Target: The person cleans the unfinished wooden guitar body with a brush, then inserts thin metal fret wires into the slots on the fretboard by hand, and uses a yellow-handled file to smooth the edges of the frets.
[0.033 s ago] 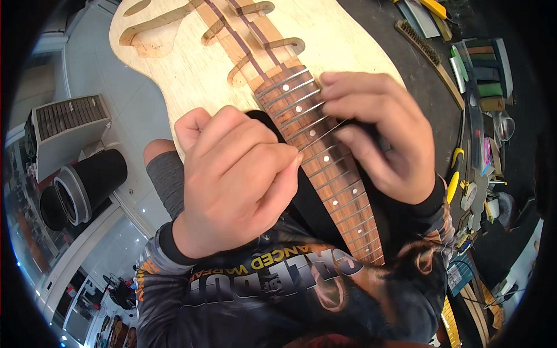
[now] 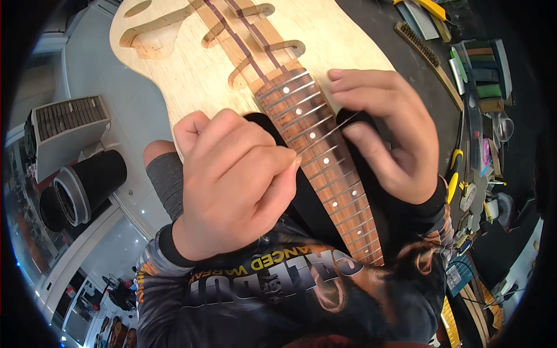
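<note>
An unfinished guitar lies across my lap: a pale wooden body with routed hollows and a brown fretboard with white dots and metal frets. My left hand is closed at the fretboard's left edge, thumb and forefinger pinching the end of a fret wire. This wire runs slantwise over the board, its other end jutting past the right edge. Beside that free end, my right hand is open, thumb and fingers apart, not touching the wire. The pinched end is hidden by my left fingers.
On the dark bench at the right lie a wire brush, yellow-handled tools, a tape roll and coloured blocks. To the left, a black bin and a slotted box stand on the tiled floor.
My right hand has drawn a little to the right, away from the fretboard, its fingertips leaving the board's edge. My left hand keeps its pinch, almost unmoved.
</note>
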Tool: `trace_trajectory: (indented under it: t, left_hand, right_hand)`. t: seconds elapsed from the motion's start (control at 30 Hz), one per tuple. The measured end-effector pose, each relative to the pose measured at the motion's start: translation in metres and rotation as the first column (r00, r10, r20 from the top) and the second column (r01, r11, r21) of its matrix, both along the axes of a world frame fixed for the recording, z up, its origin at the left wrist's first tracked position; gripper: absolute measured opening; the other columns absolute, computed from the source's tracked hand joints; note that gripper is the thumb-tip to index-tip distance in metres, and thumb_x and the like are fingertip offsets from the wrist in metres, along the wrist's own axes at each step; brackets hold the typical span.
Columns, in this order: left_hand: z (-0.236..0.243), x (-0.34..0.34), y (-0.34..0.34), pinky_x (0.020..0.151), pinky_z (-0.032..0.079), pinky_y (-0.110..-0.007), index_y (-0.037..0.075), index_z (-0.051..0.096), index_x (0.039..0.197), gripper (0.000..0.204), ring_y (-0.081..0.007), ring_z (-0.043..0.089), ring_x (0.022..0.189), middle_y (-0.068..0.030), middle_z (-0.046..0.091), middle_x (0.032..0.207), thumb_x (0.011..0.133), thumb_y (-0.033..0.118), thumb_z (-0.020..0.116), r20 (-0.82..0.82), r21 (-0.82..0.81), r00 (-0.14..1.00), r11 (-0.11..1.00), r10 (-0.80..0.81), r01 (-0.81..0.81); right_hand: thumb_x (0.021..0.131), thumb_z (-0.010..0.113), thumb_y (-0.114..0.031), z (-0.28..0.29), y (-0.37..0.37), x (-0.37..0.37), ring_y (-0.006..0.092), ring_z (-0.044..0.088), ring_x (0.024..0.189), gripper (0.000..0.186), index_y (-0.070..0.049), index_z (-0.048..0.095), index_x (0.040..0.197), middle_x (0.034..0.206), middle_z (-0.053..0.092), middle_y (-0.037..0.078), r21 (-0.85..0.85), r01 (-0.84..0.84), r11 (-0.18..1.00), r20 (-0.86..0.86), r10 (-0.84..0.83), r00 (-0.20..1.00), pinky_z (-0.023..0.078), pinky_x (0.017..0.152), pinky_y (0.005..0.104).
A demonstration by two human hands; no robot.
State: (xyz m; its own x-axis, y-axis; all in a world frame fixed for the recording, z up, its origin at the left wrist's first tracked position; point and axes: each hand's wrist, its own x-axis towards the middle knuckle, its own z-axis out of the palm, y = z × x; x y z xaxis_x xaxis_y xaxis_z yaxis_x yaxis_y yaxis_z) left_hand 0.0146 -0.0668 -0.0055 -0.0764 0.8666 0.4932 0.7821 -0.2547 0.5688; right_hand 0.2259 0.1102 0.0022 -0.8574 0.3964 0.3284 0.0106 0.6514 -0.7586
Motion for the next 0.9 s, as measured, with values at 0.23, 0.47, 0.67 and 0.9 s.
trace_trajectory:
  t: [0.23, 0.47, 0.67, 0.9]
  left_hand:
    - [0.001, -0.002, -0.004, 0.084, 0.035, -0.046, 0.008, 0.08, 0.097, 0.027, -0.0234, 0.062, 0.077, -0.0017, 0.072, 0.087, 0.076, -0.001, 0.094, -0.004, -0.054, 1.0, 0.998, -0.017, 0.016]
    - [-0.001, 0.0, -0.01, 0.087, 0.034, -0.047, 0.01, 0.082, 0.097, 0.03, -0.0235, 0.063, 0.078, -0.0001, 0.073, 0.088, 0.071, 0.005, 0.096, -0.07, -0.075, 0.997, 0.996, -0.043, 0.037]
    - [-0.002, 0.0, -0.01, 0.087, 0.034, -0.048, 0.009, 0.081, 0.095, 0.029, -0.024, 0.063, 0.077, -0.0009, 0.072, 0.087, 0.07, 0.005, 0.096, -0.018, -0.092, 0.996, 0.992, -0.086, 0.084]
    - [-0.008, 0.001, -0.005, 0.083, 0.035, -0.047, 0.008, 0.079, 0.095, 0.029, -0.0245, 0.063, 0.076, -0.0018, 0.07, 0.086, 0.071, 0.002, 0.095, -0.029, -0.039, 0.999, 0.998, -0.043, 0.042]
  right_hand:
    - [0.088, 0.088, 0.0, 0.007, -0.003, 0.002, 0.0449, 0.073, 0.135, 0.037, -0.003, 0.082, 0.125, 0.133, 0.077, 0.018, 0.158, -0.047, 0.986, 0.08, 0.035, 0.996, 0.056, 0.117, 0.0536]
    - [0.079, 0.092, -0.002, 0.0, -0.006, -0.005, 0.0443, 0.074, 0.134, 0.035, -0.006, 0.083, 0.112, 0.128, 0.081, 0.014, 0.167, -0.158, 0.973, 0.097, 0.143, 0.985, 0.058, 0.112, 0.0531]
    - [0.078, 0.091, -0.002, 0.0, -0.006, -0.006, 0.0454, 0.074, 0.134, 0.027, -0.006, 0.082, 0.103, 0.124, 0.08, 0.013, 0.191, -0.172, 0.967, 0.08, 0.159, 0.984, 0.06, 0.108, 0.0538]
    - [0.079, 0.089, 0.0, -0.001, -0.01, -0.012, 0.0452, 0.078, 0.128, 0.026, -0.004, 0.08, 0.103, 0.12, 0.08, 0.014, 0.236, -0.118, 0.965, 0.081, 0.102, 0.992, 0.062, 0.105, 0.0524]
